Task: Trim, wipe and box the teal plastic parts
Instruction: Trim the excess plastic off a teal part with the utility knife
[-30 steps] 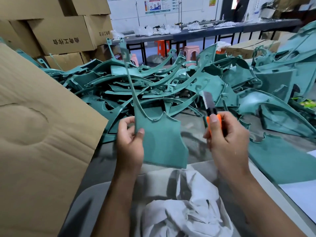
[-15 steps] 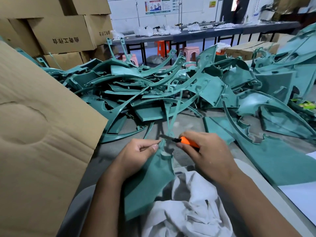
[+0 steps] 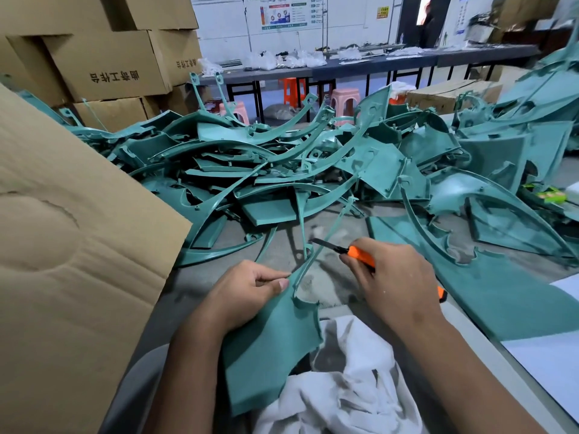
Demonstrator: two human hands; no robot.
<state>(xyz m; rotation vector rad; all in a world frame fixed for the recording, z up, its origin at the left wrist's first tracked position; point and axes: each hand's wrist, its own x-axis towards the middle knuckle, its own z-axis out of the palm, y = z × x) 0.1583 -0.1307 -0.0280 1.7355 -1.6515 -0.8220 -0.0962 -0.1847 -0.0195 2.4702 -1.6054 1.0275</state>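
My left hand (image 3: 250, 292) pinches a teal plastic part (image 3: 269, 349) by its upper edge, between thumb and fingers. The part's broad panel lies flat over my lap, and its thin curved arm reaches away toward the pile. My right hand (image 3: 398, 283) grips an orange utility knife (image 3: 354, 253). The knife's dark blade points left and sits at the thin arm, just above my left fingertips. A white cloth (image 3: 344, 389) is bunched on my lap under the part.
A big heap of teal parts (image 3: 282, 170) covers the grey table beyond my hands. One large teal part (image 3: 488, 292) lies at the right beside white sheets (image 3: 551, 361). A cardboard flap (image 3: 69, 261) stands at the left, with stacked cardboard boxes (image 3: 103, 61) behind it.
The part went from upright in front of me to lying flat over my lap. My right hand swung the knife from blade-up to blade pointing left at the thin arm.
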